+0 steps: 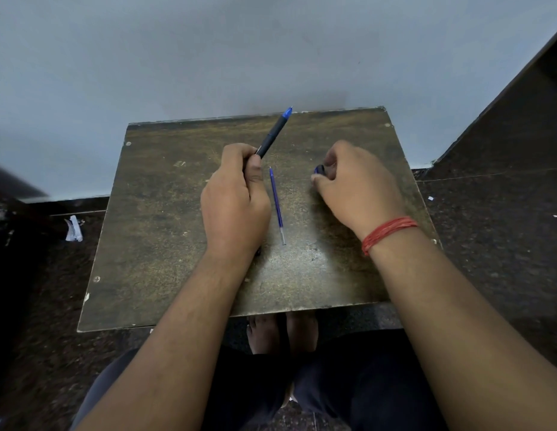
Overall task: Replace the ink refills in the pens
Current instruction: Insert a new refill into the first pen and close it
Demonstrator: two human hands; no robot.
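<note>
Held in the left hand (235,200), fingers wrapped shut round its lower half, is a dark pen (272,135), whose blue tip is pointed up and away to the right, past the far edge of the small wooden table (165,244). Over the right part of the table the right hand (355,181) is curled, and a small dark blue piece (319,170) is pinched at its fingertips; it is judged to be a cap or end part of a pen, though too little of it is shown for that to be settled. Between the two hands a thin blue refill (277,206) is seen lying flat on the table, untouched by either. Its long axis is set nearly toward and away from the person, with the fine point at the far end and the clear open end at the near end. It is placed just beside the thumb side of the left hand and somewhat further from the right hand. Since the left hand is taken up with the pen, the refill would probably be better picked up by the right hand, once the small piece is put down. A red thread band (387,231) is worn on the right wrist.
</note>
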